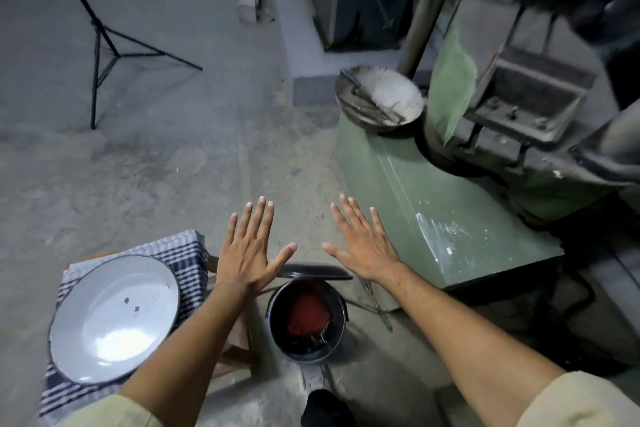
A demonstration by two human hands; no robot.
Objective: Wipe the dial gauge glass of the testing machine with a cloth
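Observation:
My left hand [251, 246] and my right hand [363, 244] are stretched out flat, palms down, fingers spread, holding nothing. They hover above a small black bucket [337, 340] on the floor, which holds a red cloth [308, 314]. The green testing machine [443, 191] stands to the right of my right hand. Its dial gauge glass is not in sight.
A white enamel plate [114, 319] lies on a blue checked cloth [183, 253] over a wooden stool at lower left. A metal bowl [381, 99] of tools and white powder sits on the machine base. A black tripod [104, 45] stands at far left on the concrete floor.

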